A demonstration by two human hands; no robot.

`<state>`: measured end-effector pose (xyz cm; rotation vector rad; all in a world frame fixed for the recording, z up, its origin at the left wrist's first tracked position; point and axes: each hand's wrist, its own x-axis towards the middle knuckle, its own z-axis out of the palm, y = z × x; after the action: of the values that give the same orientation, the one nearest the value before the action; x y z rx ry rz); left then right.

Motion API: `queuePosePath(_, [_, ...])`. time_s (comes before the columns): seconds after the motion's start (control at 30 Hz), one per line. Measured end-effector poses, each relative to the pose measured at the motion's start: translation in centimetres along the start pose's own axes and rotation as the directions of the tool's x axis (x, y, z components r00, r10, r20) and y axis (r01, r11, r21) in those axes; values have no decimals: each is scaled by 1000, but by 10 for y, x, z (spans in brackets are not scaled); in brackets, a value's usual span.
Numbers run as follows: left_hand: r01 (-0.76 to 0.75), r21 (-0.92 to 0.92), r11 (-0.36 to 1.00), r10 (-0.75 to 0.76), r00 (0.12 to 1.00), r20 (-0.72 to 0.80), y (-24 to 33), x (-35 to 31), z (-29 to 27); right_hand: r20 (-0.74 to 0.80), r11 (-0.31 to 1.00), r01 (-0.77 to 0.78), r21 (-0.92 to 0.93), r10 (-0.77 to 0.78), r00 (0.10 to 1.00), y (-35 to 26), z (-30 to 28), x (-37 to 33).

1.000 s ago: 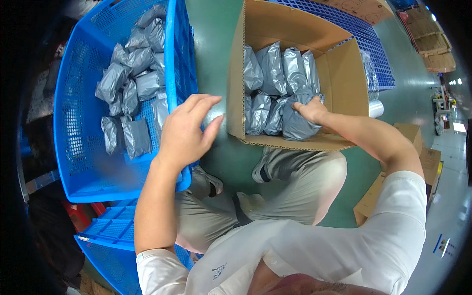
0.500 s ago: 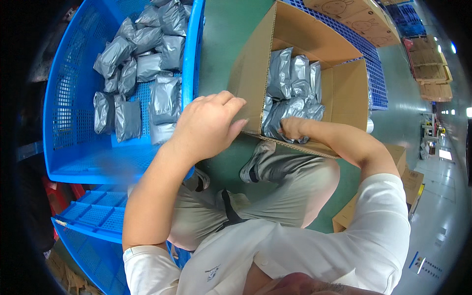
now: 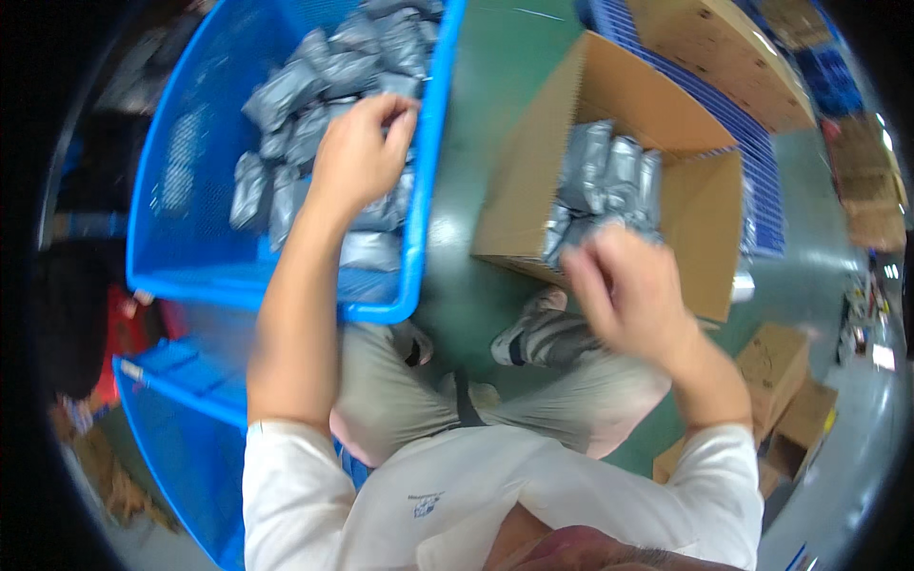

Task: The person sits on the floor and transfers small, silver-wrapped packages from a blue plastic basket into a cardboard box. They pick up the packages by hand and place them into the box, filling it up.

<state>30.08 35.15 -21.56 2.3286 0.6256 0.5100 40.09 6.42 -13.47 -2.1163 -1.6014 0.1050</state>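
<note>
My left hand (image 3: pixel 367 152) is over the right part of a large blue plastic crate (image 3: pixel 276 293), its fingers bent and the thumb apart from them. Nothing shows in its grasp. Beneath and beyond it lie several grey plastic-wrapped packages (image 3: pixel 286 93) in a loose heap. My right hand (image 3: pixel 633 290), smeared by motion, hovers above the near edge of an open cardboard box (image 3: pixel 533 181). Its thumb stands off from the curled fingers, with no object visible between them. Inside the box, similar grey packages (image 3: pixel 624 176) stand in a row; the hand hides those nearest me.
Behind the box is a blue slatted pallet (image 3: pixel 695 90) bearing a large carton (image 3: pixel 728 57). Smaller cardboard boxes (image 3: pixel 773 371) stand to my right. Another blue crate (image 3: pixel 181 457) is at the lower left. Green floor (image 3: pixel 495 105) separates the crate from the box.
My right hand has come up out of the box, away from the packages. My left hand has moved from beside the box to over the crate. The view has shifted too.
</note>
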Motion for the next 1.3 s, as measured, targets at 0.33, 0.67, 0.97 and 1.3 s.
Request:
queuePosePath(0.33, [-81,727,681,-555,590,586,-232,71,35,791,996,53,78,-94,605,-19,118,-81])
queuePosePath(0.67, [445,643,623,-764,521,380,-297,37,199,679,985,-141,98,38,733,3,121,-69])
queuePosePath(0.97, [658,227,718,-690,717,102,-285,102,23,560,985,-14,171,-85,824,-4,123,-91])
queuePosePath(1.3, [69,-692,719,165,950,266,102,65,-49,735,974,135,181,-226,640,-18,96,-87])
